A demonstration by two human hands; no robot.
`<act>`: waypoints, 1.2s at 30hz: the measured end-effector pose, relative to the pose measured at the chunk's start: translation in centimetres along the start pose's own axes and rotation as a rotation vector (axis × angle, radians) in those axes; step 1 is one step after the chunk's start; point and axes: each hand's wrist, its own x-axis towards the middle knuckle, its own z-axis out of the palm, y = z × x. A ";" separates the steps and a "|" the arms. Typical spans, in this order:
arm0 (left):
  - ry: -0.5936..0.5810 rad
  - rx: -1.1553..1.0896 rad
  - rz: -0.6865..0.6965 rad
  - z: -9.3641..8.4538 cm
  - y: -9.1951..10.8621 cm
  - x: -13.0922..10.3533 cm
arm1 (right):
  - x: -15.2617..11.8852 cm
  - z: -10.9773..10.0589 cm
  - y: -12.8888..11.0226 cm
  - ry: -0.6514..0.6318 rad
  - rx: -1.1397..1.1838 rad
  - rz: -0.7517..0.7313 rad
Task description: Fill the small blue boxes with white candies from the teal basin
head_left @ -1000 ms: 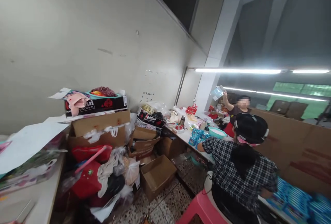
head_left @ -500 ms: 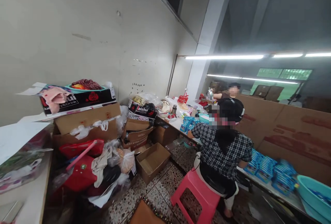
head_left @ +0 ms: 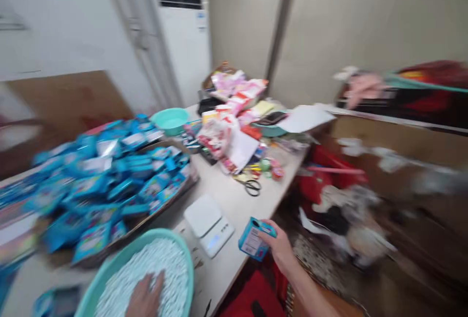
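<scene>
My left hand [head_left: 145,297] rests with its fingers stretched and apart on a heap of small pale pieces [head_left: 146,258]. These pieces fill a turquoise basin [head_left: 190,266] at the front of the table; their exact kind is too blurred to tell. My right hand [head_left: 280,244] grips a small blue box [head_left: 254,241] with printed labels and a dark opening on top. It holds the box near the table's right edge, just beside a white digital scale [head_left: 209,224].
A cardboard tray [head_left: 161,212] heaped with blue packets [head_left: 127,175] stands on the left. Another turquoise basin [head_left: 170,118], scissors [head_left: 252,188] and piled bags [head_left: 241,97] lie farther back. Red bags [head_left: 325,168] and cardboard boxes [head_left: 402,136] are at the right.
The view has swung left from the wall and a seated co-worker to the table. Both my hands have come into view, the right one holding the blue box.
</scene>
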 end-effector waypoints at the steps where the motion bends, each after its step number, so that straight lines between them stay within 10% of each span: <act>1: 0.055 -0.025 -0.002 -0.5 -0.9 -0.5 | 0.1 1.1 0.1 -0.062 -0.003 0.034; 11: 0.349 -0.401 -0.365 -1.0 -1.2 -0.2 | -0.8 12.3 1.9 -0.503 -0.159 0.137; 17: 0.440 -1.311 -0.617 -2.2 0.9 -1.1 | -1.4 16.9 1.7 -0.738 -0.381 0.111; 21: 0.413 -1.614 -0.662 -3.1 2.7 -1.1 | -2.3 18.7 3.1 -0.814 -0.542 -0.166; 27: 0.373 -1.763 -0.435 -5.4 6.2 -2.0 | -4.3 20.4 5.5 -0.927 -0.818 -0.572; 36: 0.633 -1.520 -0.259 -5.8 9.1 -1.9 | -6.9 23.0 6.5 -0.941 -1.022 -0.637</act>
